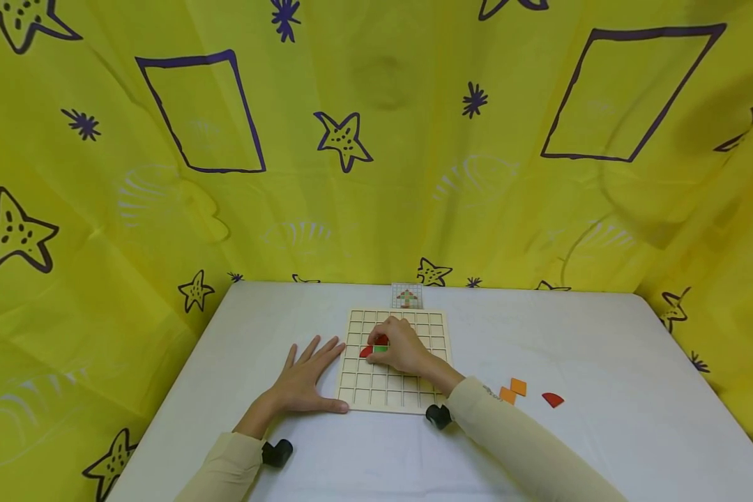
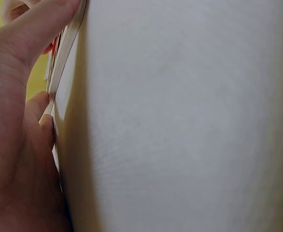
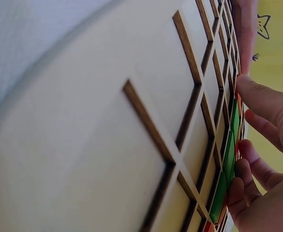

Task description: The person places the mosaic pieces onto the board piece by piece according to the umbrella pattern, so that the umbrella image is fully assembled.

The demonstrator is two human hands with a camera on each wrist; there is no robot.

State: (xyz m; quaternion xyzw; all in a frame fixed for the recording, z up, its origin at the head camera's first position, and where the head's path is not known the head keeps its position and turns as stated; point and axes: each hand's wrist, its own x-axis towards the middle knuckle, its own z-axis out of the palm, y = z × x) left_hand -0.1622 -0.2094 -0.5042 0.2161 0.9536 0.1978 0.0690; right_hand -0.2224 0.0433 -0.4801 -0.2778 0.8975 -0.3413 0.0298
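Note:
A square wooden grid board (image 1: 364,401) lies on the white table. My left hand (image 1: 301,383) is spread flat at its left side, thumb and fingertips touching the edge; in the left wrist view the thumb (image 2: 40,29) meets the board's rim. Over the upper middle of the grid, my right hand (image 1: 401,348) has thumb and index finger curled at a red quarter-circle tile (image 1: 367,352), pinching it at the board's surface. Beside it are a green tile (image 1: 381,348) and another red tile (image 1: 382,340), partly hidden by the fingers. Green tiles (image 3: 219,198) sit in cells in the right wrist view.
A small pattern card (image 1: 407,296) stands behind the board. To the right lie orange square tiles (image 1: 518,387) and a loose red quarter-circle tile (image 1: 553,399). Black wrist devices (image 1: 439,417) show below both forearms. A yellow patterned curtain (image 1: 376,209) surrounds the table.

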